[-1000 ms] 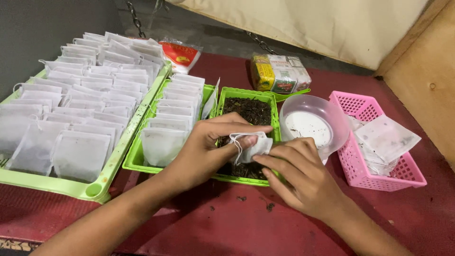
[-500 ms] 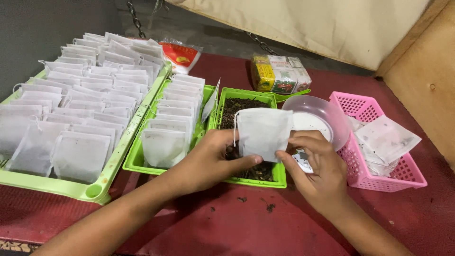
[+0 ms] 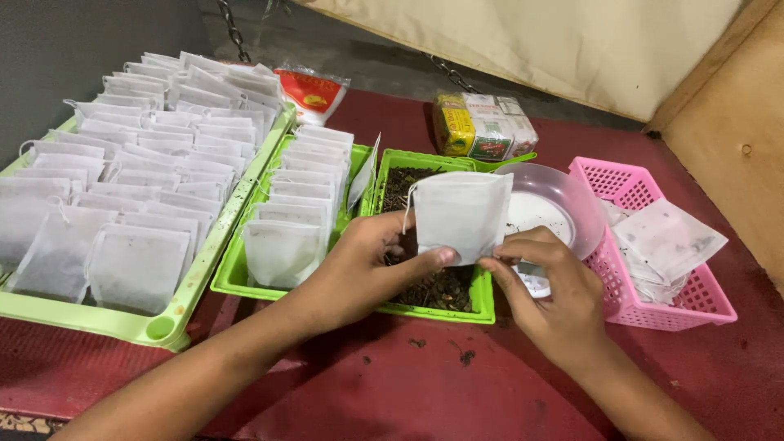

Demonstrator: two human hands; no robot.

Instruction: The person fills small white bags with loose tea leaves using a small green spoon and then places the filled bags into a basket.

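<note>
Head view shows the left hand point(image 3: 359, 265) curled closed, thumb and fingers pinching the lower left corner of a white tea bag point(image 3: 461, 214) held upright above the green tray of loose tea point(image 3: 483, 296). At three o'clock from it, the right hand point(image 3: 549, 294) is half closed, its fingertips point(image 3: 490, 265) gripping the bag's lower right edge. Beyond the right hand at twelve o'clock lies a clear plastic bowl point(image 3: 563, 192), with a pink basket point(image 3: 694, 302) at three o'clock and filled bags in a green tray point(image 3: 237, 273) at nine.
</note>
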